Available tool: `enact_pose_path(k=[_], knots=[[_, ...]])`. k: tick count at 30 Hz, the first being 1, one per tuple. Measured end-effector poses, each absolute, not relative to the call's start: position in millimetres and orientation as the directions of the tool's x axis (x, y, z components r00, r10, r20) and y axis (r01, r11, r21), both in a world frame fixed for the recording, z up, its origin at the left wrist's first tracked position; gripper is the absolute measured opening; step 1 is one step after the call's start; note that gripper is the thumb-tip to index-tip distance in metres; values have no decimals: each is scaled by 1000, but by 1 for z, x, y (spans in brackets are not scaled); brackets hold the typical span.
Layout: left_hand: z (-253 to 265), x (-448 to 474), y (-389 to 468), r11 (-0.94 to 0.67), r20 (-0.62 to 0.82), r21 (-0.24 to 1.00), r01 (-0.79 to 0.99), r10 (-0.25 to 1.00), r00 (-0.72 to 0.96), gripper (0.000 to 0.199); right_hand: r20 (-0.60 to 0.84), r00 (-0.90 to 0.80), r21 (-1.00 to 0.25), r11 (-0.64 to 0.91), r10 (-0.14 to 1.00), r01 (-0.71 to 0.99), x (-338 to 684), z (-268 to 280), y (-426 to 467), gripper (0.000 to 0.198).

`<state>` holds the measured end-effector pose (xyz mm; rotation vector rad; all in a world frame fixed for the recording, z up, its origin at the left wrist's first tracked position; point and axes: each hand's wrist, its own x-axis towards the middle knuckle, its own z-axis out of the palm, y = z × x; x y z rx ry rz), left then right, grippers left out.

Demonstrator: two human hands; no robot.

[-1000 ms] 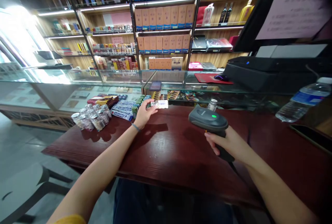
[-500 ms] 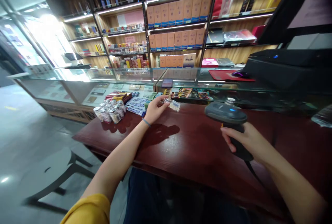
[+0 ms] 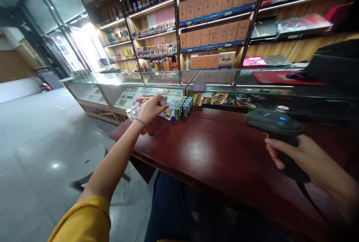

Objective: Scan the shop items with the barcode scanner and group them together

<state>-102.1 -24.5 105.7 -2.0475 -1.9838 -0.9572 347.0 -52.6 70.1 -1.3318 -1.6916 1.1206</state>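
Note:
My left hand (image 3: 153, 109) is closed around a small clear bottle (image 3: 167, 112) with pale contents, held over the packets at the back of the counter. Similar clear bottles (image 3: 134, 111) with pale lids stand grouped just left of that hand, partly hidden by it. Behind and beside it lie blue-and-white packets (image 3: 171, 116) and red packets (image 3: 144, 98). Small green boxes (image 3: 185, 109) stand in rows to the right. On the right side, my right hand (image 3: 294, 156) grips a black barcode scanner (image 3: 276, 122) by its handle, with a blue light on its top.
The dark red wooden counter (image 3: 196, 144) spans the front. Behind it runs a glass display case (image 3: 157, 79), with carded goods (image 3: 214, 99) inside. A metal-topped object (image 3: 282, 109) stands behind the scanner. A grey stool (image 3: 86, 161) is at the left, and the scanner's cord (image 3: 311, 197) hangs down right.
My left hand has moved left with the small bottle, from the counter's middle to beside the grouped bottles. My right hand keeps holding the scanner. The view has turned left.

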Motion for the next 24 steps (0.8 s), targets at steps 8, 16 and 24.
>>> enact_pose_path(k=[8, 16, 24], knots=[[85, -142, -14, 51, 430, 16, 999, 901, -52, 30, -19, -211, -921, 64, 977, 384, 346, 68, -51, 43], [71, -151, 9, 40, 435, -58, 998, 900, -11, 23, 3, -219, -918, 89, 976, 386, 346, 68, -51, 45], [74, -157, 17, 85, 423, -153, 985, 906, -13, 22, -9, -200, -938, 61, 980, 341, 353, 63, -48, 42]])
